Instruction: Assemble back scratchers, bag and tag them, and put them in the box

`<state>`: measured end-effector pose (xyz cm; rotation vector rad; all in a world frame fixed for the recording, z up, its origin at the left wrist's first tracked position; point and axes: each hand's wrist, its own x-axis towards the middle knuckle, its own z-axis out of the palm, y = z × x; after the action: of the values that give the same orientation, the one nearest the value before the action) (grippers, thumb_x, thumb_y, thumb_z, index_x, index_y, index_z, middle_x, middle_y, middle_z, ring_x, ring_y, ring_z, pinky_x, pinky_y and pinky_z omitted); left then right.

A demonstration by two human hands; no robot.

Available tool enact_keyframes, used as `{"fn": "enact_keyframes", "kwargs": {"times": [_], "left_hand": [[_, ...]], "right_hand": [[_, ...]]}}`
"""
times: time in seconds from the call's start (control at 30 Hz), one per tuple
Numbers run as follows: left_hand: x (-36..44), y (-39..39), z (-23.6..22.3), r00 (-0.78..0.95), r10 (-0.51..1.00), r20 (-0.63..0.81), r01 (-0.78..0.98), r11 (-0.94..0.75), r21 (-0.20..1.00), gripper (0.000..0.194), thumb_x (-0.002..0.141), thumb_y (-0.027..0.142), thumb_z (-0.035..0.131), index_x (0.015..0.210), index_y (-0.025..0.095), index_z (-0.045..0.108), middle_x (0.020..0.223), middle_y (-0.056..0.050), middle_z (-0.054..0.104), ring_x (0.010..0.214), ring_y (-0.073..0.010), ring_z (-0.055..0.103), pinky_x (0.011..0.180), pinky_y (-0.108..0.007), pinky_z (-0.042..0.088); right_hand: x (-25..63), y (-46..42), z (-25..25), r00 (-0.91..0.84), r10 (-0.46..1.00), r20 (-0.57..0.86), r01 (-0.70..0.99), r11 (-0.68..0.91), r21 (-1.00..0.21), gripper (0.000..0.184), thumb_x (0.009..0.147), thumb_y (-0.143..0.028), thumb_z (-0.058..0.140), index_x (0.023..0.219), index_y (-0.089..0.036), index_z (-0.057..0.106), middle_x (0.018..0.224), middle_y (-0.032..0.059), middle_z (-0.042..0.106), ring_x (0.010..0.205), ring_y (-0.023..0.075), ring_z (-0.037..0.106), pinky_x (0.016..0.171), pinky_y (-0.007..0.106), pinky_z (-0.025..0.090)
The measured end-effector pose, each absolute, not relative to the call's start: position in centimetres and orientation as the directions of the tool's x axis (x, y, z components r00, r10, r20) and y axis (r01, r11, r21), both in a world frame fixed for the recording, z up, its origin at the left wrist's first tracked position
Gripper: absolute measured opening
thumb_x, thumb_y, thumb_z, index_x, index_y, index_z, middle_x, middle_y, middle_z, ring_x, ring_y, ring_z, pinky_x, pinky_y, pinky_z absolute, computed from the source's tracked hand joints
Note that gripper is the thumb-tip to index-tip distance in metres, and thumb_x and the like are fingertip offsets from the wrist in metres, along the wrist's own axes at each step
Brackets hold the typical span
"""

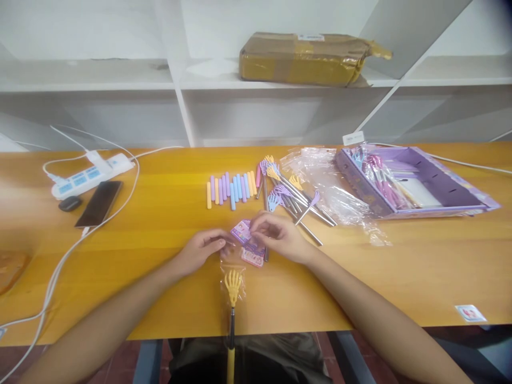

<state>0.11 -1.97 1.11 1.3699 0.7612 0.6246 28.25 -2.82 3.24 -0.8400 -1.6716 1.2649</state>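
Observation:
A yellow hand-shaped back scratcher [232,288] with a dark and yellow handle lies inside a clear plastic bag [222,274], reaching over the table's front edge toward my lap. My left hand [204,249] pinches the upper end of this bag between thumb and fingers. Just right of it, my right hand [278,236] has thumb and fingertips pressed together over purple printed cards [253,257]; what they grip is too small to make out. Beyond my hands lie loose back scratchers [296,200] with metal rods, beside a row of coloured handle sleeves [236,186].
Crumpled clear bags [332,181] lie before an open purple box [440,200] holding bagged back scratchers. On the left are a power strip [94,175], a phone [99,204] and white cables. A taped brown parcel [304,58] rests on the shelf behind.

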Motion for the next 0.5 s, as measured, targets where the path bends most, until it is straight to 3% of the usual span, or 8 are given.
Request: {"fn": "enact_keyframes", "kwargs": {"times": [0.23, 0.5], "left_hand": [[-0.1, -1.6, 0.9, 0.637, 0.748, -0.184, -0.198, 0.39, 0.9, 0.043, 0.102, 0.047, 0.066, 0.12, 0.012, 0.085, 0.117, -0.018, 0.085, 0.106, -0.032, 0.08, 0.1, -0.044, 0.058], [-0.3, -1.2, 0.1, 0.72, 0.675, -0.16, -0.3, 0.51, 0.806, 0.052, 0.104, 0.048, 0.058, 0.127, 0.008, 0.083, 0.128, -0.021, 0.082, 0.121, -0.0356, 0.076, 0.114, -0.05, 0.051]], "right_hand": [[28.4, -2.6, 2.9, -0.438, 0.836, 0.331, 0.238, 0.463, -0.854, 0.008, 0.103, -0.026, 0.069, 0.104, -0.022, 0.076, 0.105, 0.0071, 0.073, 0.093, 0.0164, 0.072, 0.07, 0.025, 0.058], [28.1, -3.2, 3.0, -0.467, 0.833, 0.297, 0.251, 0.447, -0.859, 0.011, 0.105, -0.027, 0.065, 0.115, -0.022, 0.065, 0.095, 0.0025, 0.071, 0.071, 0.0121, 0.066, 0.064, 0.026, 0.055]]}}
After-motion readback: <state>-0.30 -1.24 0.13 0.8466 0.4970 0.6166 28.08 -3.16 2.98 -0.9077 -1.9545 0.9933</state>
